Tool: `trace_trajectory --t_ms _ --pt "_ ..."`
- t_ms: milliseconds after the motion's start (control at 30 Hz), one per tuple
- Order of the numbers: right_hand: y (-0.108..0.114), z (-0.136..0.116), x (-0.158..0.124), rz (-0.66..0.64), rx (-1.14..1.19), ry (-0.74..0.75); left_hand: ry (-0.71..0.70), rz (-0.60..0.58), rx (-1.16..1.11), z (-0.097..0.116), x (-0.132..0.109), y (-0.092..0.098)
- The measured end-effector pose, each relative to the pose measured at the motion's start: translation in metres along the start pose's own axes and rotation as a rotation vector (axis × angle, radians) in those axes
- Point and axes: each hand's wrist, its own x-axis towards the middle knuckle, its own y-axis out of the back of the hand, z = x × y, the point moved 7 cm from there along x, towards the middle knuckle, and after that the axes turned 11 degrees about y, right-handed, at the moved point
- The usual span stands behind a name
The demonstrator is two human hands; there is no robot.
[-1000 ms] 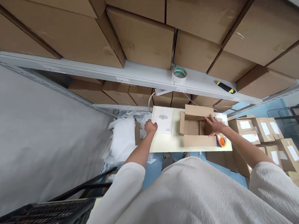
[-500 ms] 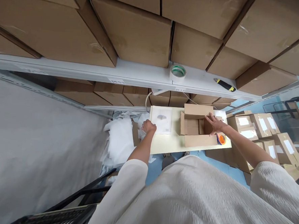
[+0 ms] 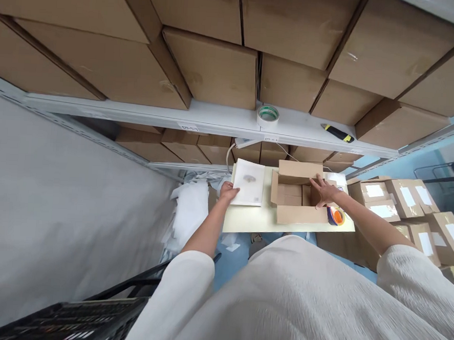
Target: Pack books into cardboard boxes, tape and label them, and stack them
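Since half a second ago, the flat white pack (image 3: 249, 182) has tipped up a little on its left side, and the left hand (image 3: 228, 191) has come up with it. That hand is pinching the left edge of the pack. Its thumb lies on top, and the other fingers are mostly hidden, so I cannot tell just how they sit. The pack is at the left end of the pale yellow table (image 3: 247, 222), with a small grey picture on its front.

Just to the right of the pack is an open brown box (image 3: 303, 215), its flaps out and nothing to be seen inside. The right hand (image 3: 325, 191) is on the right side of that box, with its fingers spread wide. Near that hand, by the box's front corner, is a tape roll with an orange middle (image 3: 337, 216).

Behind the table is a grey shelf (image 3: 222, 119) with big brown boxes (image 3: 210, 71) on it. A white and green tape roll (image 3: 267, 120) and a black and yellow knife (image 3: 337, 133) lie along its front
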Motion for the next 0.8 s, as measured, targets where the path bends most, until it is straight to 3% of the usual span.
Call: trace_trajectory --t_ms 100,333,433,500,567,700,800 --pt "0.001 -0.002 0.002 -0.008 -0.012 0.001 -0.034 -0.035 -0.133 0.017 -0.027 0.019" --pt "0.003 -0.002 0.008 -0.013 -0.007 0.030 -0.458 0.072 -0.136 0.084 -0.118 0.092" --pt "0.001 0.001 0.012 0.028 0.019 0.059 -0.589 0.109 -0.024 0.119 -0.162 0.096" --pt "-0.001 0.003 0.014 0.064 0.027 0.083 -0.663 0.156 0.072 0.146 -0.189 0.083" --pt "-0.002 0.003 0.015 0.100 0.018 0.106 -0.716 0.164 0.159 0.173 -0.209 0.055" --pt "-0.004 0.000 0.009 0.190 0.020 0.155 -0.819 -0.005 0.282 0.212 -0.229 -0.025" --pt "-0.006 -0.002 -0.005 0.272 0.072 0.206 -0.823 -0.068 0.412 0.219 -0.227 -0.078"
